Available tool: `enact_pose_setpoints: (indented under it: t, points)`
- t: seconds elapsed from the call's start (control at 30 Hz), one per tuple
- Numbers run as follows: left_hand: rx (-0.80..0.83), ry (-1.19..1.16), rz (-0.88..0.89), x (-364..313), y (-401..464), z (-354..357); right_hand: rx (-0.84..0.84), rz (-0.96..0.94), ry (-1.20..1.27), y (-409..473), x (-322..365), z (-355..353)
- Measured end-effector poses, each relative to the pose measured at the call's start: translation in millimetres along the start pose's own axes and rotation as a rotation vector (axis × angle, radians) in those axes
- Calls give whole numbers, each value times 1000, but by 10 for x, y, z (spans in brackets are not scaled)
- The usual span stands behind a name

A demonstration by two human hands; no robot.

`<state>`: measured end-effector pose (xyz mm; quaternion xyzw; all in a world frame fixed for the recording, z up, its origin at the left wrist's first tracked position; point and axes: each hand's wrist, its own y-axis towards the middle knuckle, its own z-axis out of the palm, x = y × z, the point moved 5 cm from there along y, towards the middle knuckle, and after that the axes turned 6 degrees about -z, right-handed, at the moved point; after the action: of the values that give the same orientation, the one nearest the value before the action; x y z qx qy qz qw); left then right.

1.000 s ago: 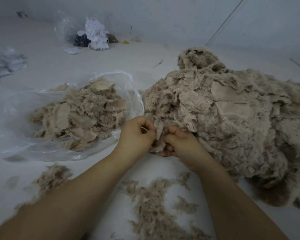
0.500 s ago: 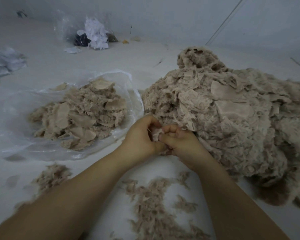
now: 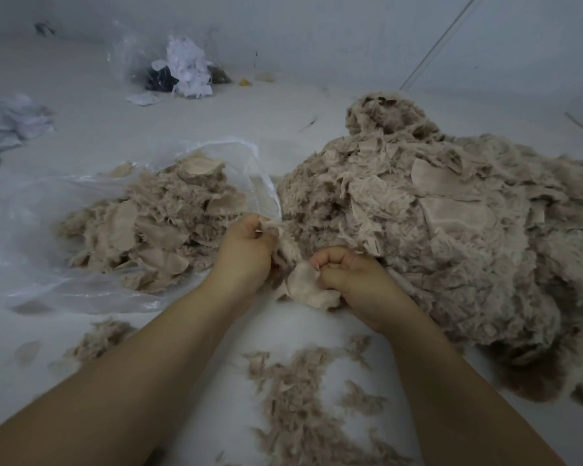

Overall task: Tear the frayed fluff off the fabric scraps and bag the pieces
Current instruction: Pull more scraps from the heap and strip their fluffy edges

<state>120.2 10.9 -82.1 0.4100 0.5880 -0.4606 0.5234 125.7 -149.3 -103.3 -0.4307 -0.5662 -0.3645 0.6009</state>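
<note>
Tearing cleanly, I'd judge, means pulling apart steadily: left hand pinches the fluff strip, right hand curls tight on the scrap, just between bag and pile.

The left hand pinches a strip of fluff while the right hand grips a beige fabric scrap. A clear bag of pieces lies left; a large scrap pile sits right on the counter.
</note>
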Motion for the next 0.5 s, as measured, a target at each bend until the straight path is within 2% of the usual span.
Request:
enact_pose_setpoints:
  t: [0.17, 0.33, 0.5]
  points:
    - [-63, -12, 7, -55, 48, -82, 32, 17, -6, -19, 1, -4]
    - [-102, -36, 18, -94, 152, -196, 39, -38, -134, -31, 22, -16]
    - [-145, -35, -41, 20, 173, -195, 31, -41, -119, -54, 60, -9]
